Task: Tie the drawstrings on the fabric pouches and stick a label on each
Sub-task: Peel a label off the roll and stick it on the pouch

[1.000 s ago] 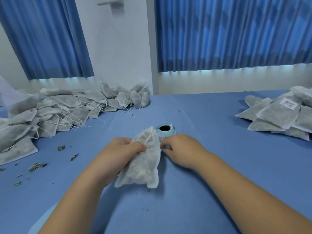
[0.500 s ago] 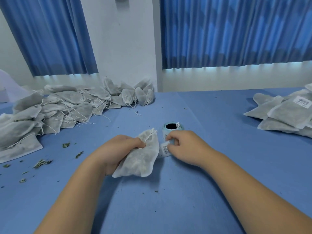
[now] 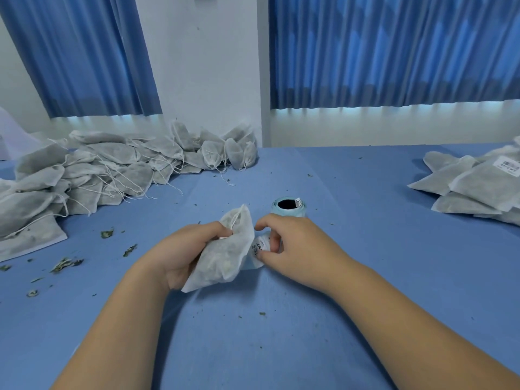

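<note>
Daylight glows through the blue curtains (image 3: 394, 52) behind the desk (image 3: 365, 291), brightest in a pale strip under their hems. The desk is lit softly and evenly with a cool blue cast, and only faint, soft-edged shadows lie on its near half. Wide-angle distortion tilts the curtains and the wall (image 3: 202, 80) behind the desk. Fine detail is slightly soft, and the print on the label (image 3: 260, 244) at the desk's middle is unreadable.

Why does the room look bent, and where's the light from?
Head view: the wide lens slants the pleated blue curtains; daylight glows through and beneath them; a soft shadow lies under the white fabric pouch in the left hand; the white label's print is blurred.
</note>
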The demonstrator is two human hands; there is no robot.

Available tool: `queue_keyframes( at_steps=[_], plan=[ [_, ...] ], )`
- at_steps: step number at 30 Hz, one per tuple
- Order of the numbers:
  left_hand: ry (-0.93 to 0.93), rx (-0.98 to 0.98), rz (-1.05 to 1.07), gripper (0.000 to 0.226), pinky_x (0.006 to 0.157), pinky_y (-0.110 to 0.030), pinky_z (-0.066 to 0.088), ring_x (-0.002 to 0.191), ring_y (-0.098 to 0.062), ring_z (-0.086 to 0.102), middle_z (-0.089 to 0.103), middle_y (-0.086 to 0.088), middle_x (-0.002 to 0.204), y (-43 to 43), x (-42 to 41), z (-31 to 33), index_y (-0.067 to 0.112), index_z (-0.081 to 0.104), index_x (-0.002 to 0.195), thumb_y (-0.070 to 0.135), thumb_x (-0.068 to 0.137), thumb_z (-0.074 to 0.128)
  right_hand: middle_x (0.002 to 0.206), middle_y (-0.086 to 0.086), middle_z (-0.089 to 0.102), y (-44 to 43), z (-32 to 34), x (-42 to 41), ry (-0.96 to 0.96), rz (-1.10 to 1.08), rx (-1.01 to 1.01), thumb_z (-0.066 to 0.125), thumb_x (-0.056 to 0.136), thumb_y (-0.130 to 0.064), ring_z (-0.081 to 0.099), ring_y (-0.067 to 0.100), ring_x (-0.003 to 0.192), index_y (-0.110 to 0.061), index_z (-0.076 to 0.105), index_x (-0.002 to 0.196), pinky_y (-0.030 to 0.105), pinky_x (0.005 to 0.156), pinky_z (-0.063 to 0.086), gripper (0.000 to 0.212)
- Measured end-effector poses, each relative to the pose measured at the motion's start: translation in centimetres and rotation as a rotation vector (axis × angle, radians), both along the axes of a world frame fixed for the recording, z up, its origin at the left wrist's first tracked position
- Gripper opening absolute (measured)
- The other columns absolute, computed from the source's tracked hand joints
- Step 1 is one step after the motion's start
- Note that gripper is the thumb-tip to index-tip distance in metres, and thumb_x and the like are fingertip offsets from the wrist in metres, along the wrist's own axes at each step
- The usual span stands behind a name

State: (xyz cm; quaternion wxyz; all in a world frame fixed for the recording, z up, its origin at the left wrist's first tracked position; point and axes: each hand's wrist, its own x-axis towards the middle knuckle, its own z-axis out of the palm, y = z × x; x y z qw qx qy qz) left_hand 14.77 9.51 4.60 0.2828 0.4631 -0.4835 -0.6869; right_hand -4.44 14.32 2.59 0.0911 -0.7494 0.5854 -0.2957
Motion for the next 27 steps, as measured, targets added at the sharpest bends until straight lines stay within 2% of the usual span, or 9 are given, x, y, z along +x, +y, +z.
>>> queue_keyframes(
  at_steps=[4,7,12,16,20,22,24,27],
  plan=[
    [-0.036,-0.02,-0.008,0.015,0.058,-0.024,0.051,0.064,-0.019,0.063,0.065,-0.009,0.079,0.1,-0.1,-0.1,0.006,0.066,0.095,0.014,0.092,0.054,0.073,-0.014,0.056,-0.1,-0.1,-0.2,-0.053,-0.082,-0.015,0.064,0.084,-0.042,0.051,0.003,0.07,-0.032,0.057,0.094,0.026,0.063,0.043,0.016],
    [-0.048,-0.035,-0.048,0.019,0.061,-0.027,0.05,0.07,-0.022,0.062,0.064,-0.012,0.086,0.1,-0.1,-0.3,0.003,0.067,0.1,0.014,0.092,0.054,0.071,-0.012,0.058,-0.4,-0.1,-0.2,-0.128,-0.155,-0.037,0.065,0.082,-0.045,0.052,0.006,0.067,-0.027,0.054,0.078,0.028,0.061,0.044,0.021],
    [-0.075,-0.073,-0.126,0.031,0.059,-0.024,0.051,0.071,-0.021,0.063,0.065,-0.014,0.09,0.2,-0.2,-0.3,-0.004,0.066,0.112,0.015,0.094,0.049,0.062,-0.01,0.051,-0.7,-0.6,0.2,-0.198,-0.256,-0.012,0.066,0.079,-0.046,0.045,0.01,0.058,-0.023,0.046,0.069,0.031,0.056,0.04,0.032],
    [-0.065,-0.087,-0.132,0.024,0.055,-0.023,0.052,0.066,-0.02,0.066,0.068,-0.012,0.082,0.1,-0.3,-0.4,-0.001,0.069,0.097,0.013,0.094,0.05,0.059,-0.01,0.044,-0.8,-0.6,0.4,-0.276,-0.301,0.032,0.068,0.076,-0.044,0.038,0.009,0.054,-0.023,0.04,0.065,0.027,0.052,0.03,0.037],
    [-0.071,-0.097,-0.149,0.026,0.064,-0.028,0.052,0.076,-0.022,0.067,0.07,-0.014,0.089,0.0,-0.2,-0.5,-0.001,0.07,0.102,0.013,0.093,0.05,0.061,-0.002,0.058,-0.9,-0.4,0.5,-0.419,-0.283,0.14,0.07,0.074,-0.038,0.054,0.017,0.06,-0.021,0.04,0.065,0.029,0.058,0.041,0.036],
    [-0.082,-0.103,-0.14,0.029,0.07,-0.031,0.05,0.08,-0.025,0.065,0.069,-0.015,0.093,-0.1,-0.2,-0.6,-0.003,0.069,0.107,0.014,0.092,0.051,0.056,-0.003,0.059,-1.0,-0.3,0.4,-0.475,-0.272,0.185,0.071,0.074,-0.037,0.058,0.016,0.061,-0.02,0.042,0.065,0.03,0.06,0.045,0.035],
    [-0.08,-0.105,-0.137,0.028,0.069,-0.03,0.05,0.078,-0.025,0.065,0.068,-0.015,0.092,-0.1,-0.3,-0.7,-0.003,0.069,0.106,0.014,0.093,0.052,0.048,-0.007,0.06,-1.0,-0.3,0.2,-0.519,-0.255,0.226,0.073,0.075,-0.036,0.061,0.014,0.059,-0.02,0.044,0.067,0.032,0.065,0.05,0.034],
    [-0.078,-0.107,-0.121,0.02,0.061,-0.027,0.05,0.068,-0.023,0.064,0.067,-0.013,0.082,0.0,-0.4,-0.8,0.001,0.069,0.094,0.014,0.092,0.053,0.048,-0.005,0.063,-1.0,-0.4,-0.3,-0.576,-0.233,0.272,0.074,0.079,-0.035,0.06,0.013,0.056,-0.019,0.047,0.068,0.034,0.066,0.053,0.032]
  ],
)
